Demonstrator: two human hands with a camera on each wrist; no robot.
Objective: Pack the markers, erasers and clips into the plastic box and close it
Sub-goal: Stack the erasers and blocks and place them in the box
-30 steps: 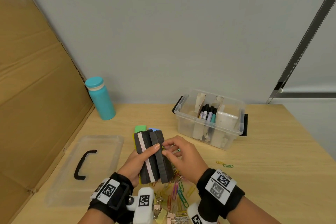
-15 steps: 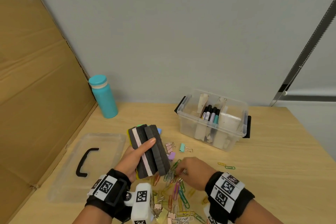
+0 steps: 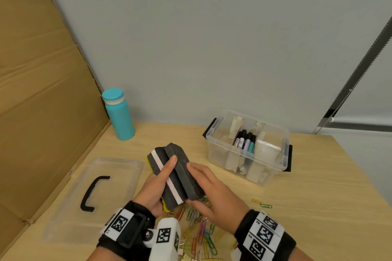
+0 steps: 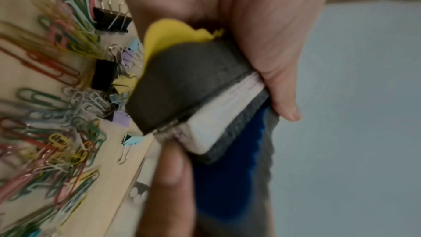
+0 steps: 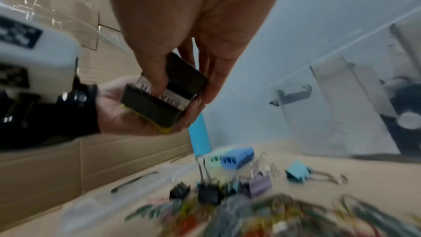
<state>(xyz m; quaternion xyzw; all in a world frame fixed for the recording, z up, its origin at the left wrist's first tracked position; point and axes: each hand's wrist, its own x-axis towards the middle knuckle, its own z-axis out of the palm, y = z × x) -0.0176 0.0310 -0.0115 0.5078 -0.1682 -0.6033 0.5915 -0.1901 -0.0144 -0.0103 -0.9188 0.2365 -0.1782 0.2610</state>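
Note:
A stack of dark grey foam erasers (image 3: pixel 176 176) with a white stripe and a yellow layer underneath is held above the table. My left hand (image 3: pixel 157 184) grips it from the left, thumb across the top. My right hand (image 3: pixel 210 195) holds its right side, fingers along the edge and thumb at the near end. The wrist views show the same erasers (image 4: pixel 187 82) (image 5: pixel 159 104) pinched between both hands. The clear plastic box (image 3: pixel 218 154) stands open to the right with markers (image 3: pixel 246 141) upright inside. Coloured paper clips (image 3: pixel 201 233) lie under my hands.
The clear lid (image 3: pixel 110 176) with a black handle lies flat at the left. A teal bottle (image 3: pixel 118 114) stands by the cardboard wall. Two loose clips (image 3: pixel 262 203) lie to the right. Binder clips (image 5: pixel 296 171) and a blue block with holes (image 5: pixel 237 158) sit on the table.
My right hand left the pile of clips on the table and came back up to the eraser stack. The left hand has kept hold of the erasers throughout.

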